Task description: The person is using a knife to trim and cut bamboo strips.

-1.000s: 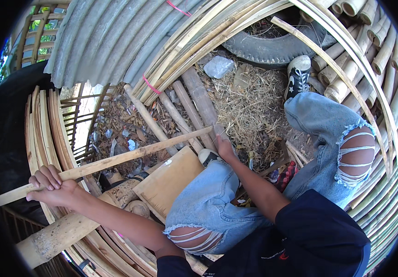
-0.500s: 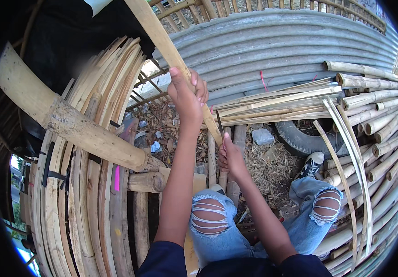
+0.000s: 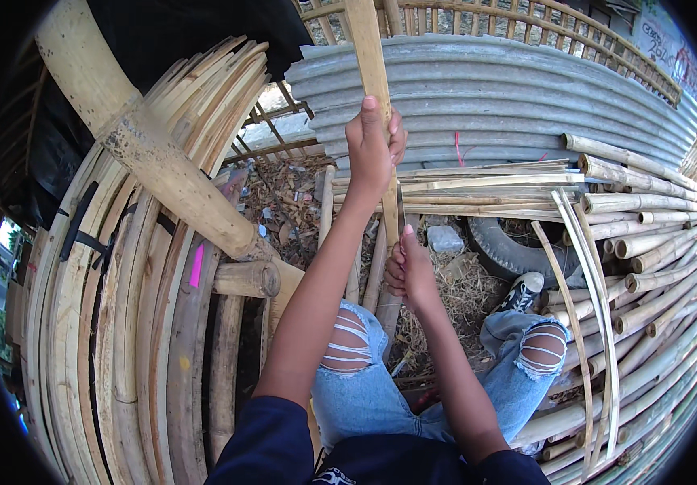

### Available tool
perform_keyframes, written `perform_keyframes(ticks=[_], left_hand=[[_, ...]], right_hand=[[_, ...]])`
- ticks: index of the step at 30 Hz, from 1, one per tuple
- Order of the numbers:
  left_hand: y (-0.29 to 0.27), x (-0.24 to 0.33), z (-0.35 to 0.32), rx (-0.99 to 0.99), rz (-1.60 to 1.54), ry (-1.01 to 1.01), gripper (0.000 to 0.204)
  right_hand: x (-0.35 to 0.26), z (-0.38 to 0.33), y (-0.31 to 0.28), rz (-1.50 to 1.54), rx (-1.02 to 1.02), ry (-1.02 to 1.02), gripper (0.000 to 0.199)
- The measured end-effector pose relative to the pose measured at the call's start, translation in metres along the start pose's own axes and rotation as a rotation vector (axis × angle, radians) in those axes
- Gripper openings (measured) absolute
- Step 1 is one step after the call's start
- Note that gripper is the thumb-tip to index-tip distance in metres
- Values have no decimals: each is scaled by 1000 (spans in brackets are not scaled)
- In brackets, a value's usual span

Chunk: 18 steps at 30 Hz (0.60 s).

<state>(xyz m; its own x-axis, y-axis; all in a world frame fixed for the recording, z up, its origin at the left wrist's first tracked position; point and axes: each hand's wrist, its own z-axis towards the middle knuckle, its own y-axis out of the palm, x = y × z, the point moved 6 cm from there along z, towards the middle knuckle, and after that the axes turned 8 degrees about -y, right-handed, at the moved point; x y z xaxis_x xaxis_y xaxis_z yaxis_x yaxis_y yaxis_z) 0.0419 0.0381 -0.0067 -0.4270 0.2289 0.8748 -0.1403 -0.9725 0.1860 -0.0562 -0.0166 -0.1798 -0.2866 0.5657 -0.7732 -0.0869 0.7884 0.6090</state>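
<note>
My left hand (image 3: pixel 373 149) is closed around a long, flat bamboo strip (image 3: pixel 368 56) that runs from the top of the view down toward my lap. My right hand (image 3: pixel 409 271) grips something lower down against the same strip; a thin dark blade edge (image 3: pixel 400 212) seems to rise from it, but I cannot tell the tool for certain. Both forearms come up from the lower edge over my knees in torn blue jeans (image 3: pixel 348 356).
A thick bamboo pole (image 3: pixel 146 153) slants across the upper left over stacked split bamboo slats (image 3: pixel 122 323). Corrugated metal sheets (image 3: pixel 486 89) lie behind. Round bamboo poles (image 3: pixel 656 234) pile at right beside a tyre (image 3: pixel 502 250). Dry straw and leaves cover the ground.
The view has swung from looking down at my lap to looking ahead. The strip has gone from lying crosswise to standing upright, and my left hand has moved up it.
</note>
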Motion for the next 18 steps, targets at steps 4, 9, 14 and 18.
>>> perform_keyframes(ticks=[4,9,14,18], left_hand=[[22,2,-1,-33,-3,-6,56],[5,6,2,-52,-33,-4,57],[-1,9,-6,-94,-92,-12,58],[3,12,-14,-125,-82,-7,58]], right_hand=[[57,14,-56,-154,182,51,52],[41,18,-44,-319,126,-19,50],[34,16,-43,-481,102,-225,50],[131,30,-137,-839,92,138,57]])
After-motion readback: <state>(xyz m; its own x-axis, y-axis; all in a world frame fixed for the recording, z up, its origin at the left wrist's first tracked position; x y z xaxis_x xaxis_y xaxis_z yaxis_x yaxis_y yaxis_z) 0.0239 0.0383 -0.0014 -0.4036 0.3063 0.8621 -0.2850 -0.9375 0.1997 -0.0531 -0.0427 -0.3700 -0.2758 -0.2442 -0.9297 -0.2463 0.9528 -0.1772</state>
